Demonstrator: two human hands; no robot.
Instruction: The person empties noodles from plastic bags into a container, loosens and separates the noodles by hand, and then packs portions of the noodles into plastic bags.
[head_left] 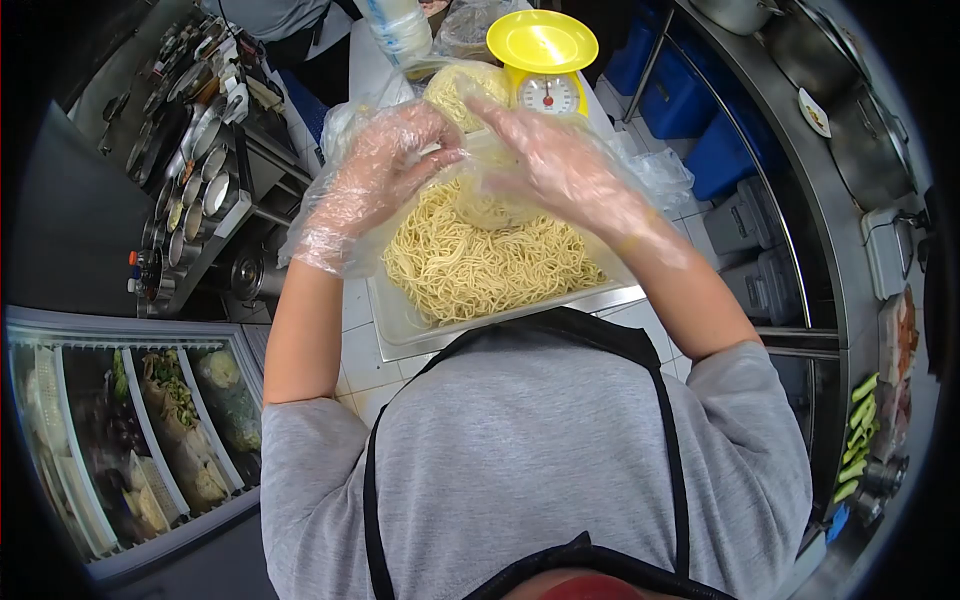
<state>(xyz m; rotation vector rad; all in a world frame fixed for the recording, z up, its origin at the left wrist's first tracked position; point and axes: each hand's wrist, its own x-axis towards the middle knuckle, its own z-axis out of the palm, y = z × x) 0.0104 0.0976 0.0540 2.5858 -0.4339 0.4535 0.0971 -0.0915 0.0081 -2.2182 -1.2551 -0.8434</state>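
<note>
A gloved left hand [395,150] and right hand [562,158] were at a clear bag [488,207] above a tub [405,312] of pale noodles [490,268]. The left grip seemed to pinch the bag's edge between thumb and curled fingers; the right fingers lay long and fairly straight at the bag's other side, and whether their grip was closed on it could not be told. The bag looked thin, light, limp and likely slippery, probably best held by its rim at 2 opposite sides. The noodles lay loose in the tub, below both hands; they looked soft and tangled, better lifted in a wide, cupped scoop than squeezed. Beyond, a yellow scale [547,93] stood on a white tabletop [365,60].
</note>
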